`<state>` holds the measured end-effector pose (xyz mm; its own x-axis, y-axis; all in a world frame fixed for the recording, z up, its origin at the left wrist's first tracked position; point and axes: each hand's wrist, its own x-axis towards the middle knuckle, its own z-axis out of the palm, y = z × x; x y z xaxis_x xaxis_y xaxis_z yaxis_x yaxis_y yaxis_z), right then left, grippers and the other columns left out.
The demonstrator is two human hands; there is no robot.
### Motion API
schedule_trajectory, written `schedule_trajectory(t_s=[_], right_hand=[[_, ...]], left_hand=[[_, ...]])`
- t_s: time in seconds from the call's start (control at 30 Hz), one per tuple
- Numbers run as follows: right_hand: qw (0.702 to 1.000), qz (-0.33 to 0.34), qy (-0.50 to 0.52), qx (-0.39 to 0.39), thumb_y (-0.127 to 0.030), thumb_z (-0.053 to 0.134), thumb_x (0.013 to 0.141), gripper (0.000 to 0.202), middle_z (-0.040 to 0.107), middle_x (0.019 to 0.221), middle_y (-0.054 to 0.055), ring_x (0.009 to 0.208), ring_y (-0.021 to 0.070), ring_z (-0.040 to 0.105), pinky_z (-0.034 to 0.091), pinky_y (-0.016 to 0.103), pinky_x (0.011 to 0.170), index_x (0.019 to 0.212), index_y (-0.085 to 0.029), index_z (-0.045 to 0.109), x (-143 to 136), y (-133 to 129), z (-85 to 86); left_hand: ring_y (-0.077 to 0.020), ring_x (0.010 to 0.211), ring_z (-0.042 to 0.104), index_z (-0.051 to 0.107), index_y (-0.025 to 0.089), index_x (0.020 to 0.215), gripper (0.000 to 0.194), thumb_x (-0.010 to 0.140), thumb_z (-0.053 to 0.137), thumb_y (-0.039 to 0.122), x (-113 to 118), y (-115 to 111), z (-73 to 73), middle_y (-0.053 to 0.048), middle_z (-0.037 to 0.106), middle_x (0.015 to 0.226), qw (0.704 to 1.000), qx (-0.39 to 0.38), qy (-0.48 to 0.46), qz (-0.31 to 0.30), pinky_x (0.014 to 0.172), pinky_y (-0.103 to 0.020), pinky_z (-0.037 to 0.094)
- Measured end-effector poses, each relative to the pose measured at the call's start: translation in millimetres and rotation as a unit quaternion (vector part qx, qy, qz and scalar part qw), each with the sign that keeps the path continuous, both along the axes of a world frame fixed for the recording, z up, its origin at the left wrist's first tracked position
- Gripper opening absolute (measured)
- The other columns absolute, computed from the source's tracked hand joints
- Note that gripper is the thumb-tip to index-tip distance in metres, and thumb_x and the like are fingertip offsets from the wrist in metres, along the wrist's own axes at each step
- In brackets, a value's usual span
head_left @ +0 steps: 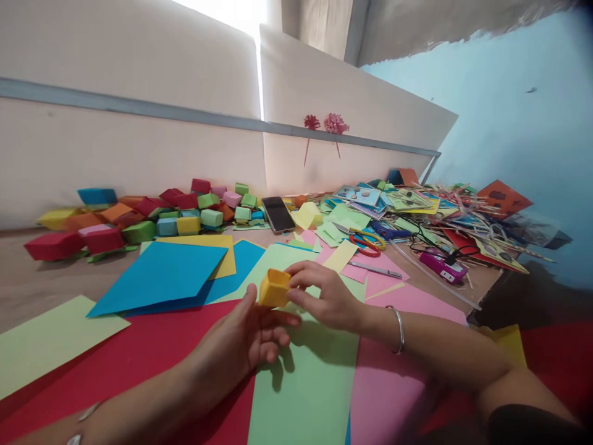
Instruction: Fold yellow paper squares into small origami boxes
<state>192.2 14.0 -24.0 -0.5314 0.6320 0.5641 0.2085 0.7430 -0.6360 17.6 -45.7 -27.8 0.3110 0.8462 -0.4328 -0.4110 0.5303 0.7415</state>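
A small yellow paper box (274, 289), its upper side open, is held between my two hands above the paper sheets. My left hand (259, 330) supports it from the left and below, thumb against its side and the other fingers loosely curled. From the right, my right hand (324, 295) pinches the box's edge between thumb and fingers. Under the hands lies a light green sheet (306, 377), with a red sheet (185, 346) to its left and a pink sheet (389, 383) to its right.
Folded paper boxes (139, 213) in several colours are heaped at the back left. Behind my hands lie a phone (278, 214), scissors (368, 243) and a cutter knife (377, 269). To the right are a glue gun (389, 230), a purple power strip (443, 267) and piled paper scraps.
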Motion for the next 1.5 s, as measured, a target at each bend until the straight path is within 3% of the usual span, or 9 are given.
schedule_trajectory(t_s=[0.1,0.17,0.3,0.4,0.57,0.7,1.0,1.23,1.5], right_hand=[[0.996,-0.061,0.023,-0.06,-0.029,0.061,0.086,0.014,0.066,0.11,0.01,0.102,0.0187,0.065,0.057,0.029,0.075,0.08,-0.018,0.067,4,14,-6.5],[0.994,-0.092,0.017,-0.059,-0.026,0.062,0.084,0.012,0.067,0.11,0.011,0.103,0.0194,0.065,0.058,0.031,0.079,0.077,-0.018,0.067,6,24,-12.0],[0.992,-0.108,-0.047,-0.047,-0.018,0.064,0.078,0.006,0.067,0.107,0.012,0.1,0.0191,0.066,0.059,0.03,0.078,0.073,-0.017,0.067,1,44,-12.6],[0.99,-0.113,-0.086,0.011,-0.015,0.064,0.076,0.007,0.069,0.101,0.009,0.089,0.016,0.067,0.059,0.027,0.073,0.071,-0.018,0.068,-18,64,0.9],[0.983,-0.152,-0.083,0.055,-0.014,0.059,0.079,0.011,0.067,0.1,0.009,0.092,0.0173,0.064,0.057,0.03,0.079,0.072,-0.018,0.067,-69,109,14.4],[0.98,-0.163,-0.093,0.063,-0.012,0.059,0.077,0.011,0.066,0.098,0.01,0.094,0.0205,0.063,0.056,0.035,0.084,0.076,-0.018,0.068,-99,132,-10.9],[0.973,-0.194,-0.096,0.075,0.006,0.043,0.072,0.063,0.06,0.122,0.013,0.117,0.023,0.055,0.048,0.038,0.102,0.128,-0.016,0.06,-90,143,-42.9],[0.97,-0.149,-0.152,0.113,0.002,0.055,0.081,0.051,0.055,0.135,0.006,0.13,0.0222,0.047,0.043,0.038,0.106,0.119,-0.028,0.069,-96,149,-35.0],[0.956,-0.138,-0.219,0.137,-0.03,0.069,0.087,0.025,0.066,0.111,0.01,0.106,0.0237,0.057,0.043,0.035,0.085,0.109,-0.02,0.072,-100,137,-27.4]], left_hand=[[-0.0153,0.062,0.064,0.063,0.011,0.109,0.05,0.098,0.038,0.053,-2,-3,-2.1,-0.012,0.069,0.084,0.99,0.092,0.094,-0.053,0.052,-0.023,0.05],[-0.0216,0.076,0.067,0.065,0.013,0.11,0.047,0.095,0.045,0.053,-4,-7,-3.7,-0.013,0.071,0.089,0.929,0.279,0.213,-0.118,0.065,-0.032,0.055],[-0.0366,0.12,0.057,0.065,0.013,0.121,0.045,0.094,0.051,0.047,-8,-14,-5.8,-0.022,0.067,0.122,0.61,0.64,0.396,-0.246,0.102,-0.051,0.045],[-0.0383,0.138,0.043,0.052,0.015,0.139,0.058,0.093,0.052,0.051,-8,-16,-4.7,-0.021,0.052,0.145,0.492,0.702,0.419,-0.299,0.114,-0.054,0.032],[-0.04,0.141,0.037,0.045,0.018,0.146,0.068,0.093,0.042,0.061,-11,-17,-2.7,-0.02,0.042,0.153,0.471,0.684,0.447,-0.333,0.113,-0.054,0.033],[-0.0403,0.138,0.041,0.047,0.018,0.144,0.068,0.093,0.041,0.062,-11,-16,-10.1,-0.019,0.045,0.151,0.471,0.696,0.441,-0.316,0.113,-0.054,0.033],[-0.0397,0.141,0.037,0.043,0.021,0.147,0.067,0.093,0.043,0.061,-13,-13,-12.0,-0.02,0.042,0.153,0.497,0.681,0.421,-0.334,0.113,-0.056,0.031],[-0.0403,0.144,0.031,0.042,0.023,0.148,0.069,0.091,0.048,0.061,-13,-14,2.0,-0.019,0.037,0.155,0.519,0.636,0.43,-0.377,0.115,-0.06,0.028],[-0.0371,0.147,0.026,0.039,0.026,0.15,0.065,0.093,0.046,0.057,-12,-17,12.1,-0.016,0.032,0.158,0.519,0.602,0.448,-0.409,0.117,-0.058,0.025]])
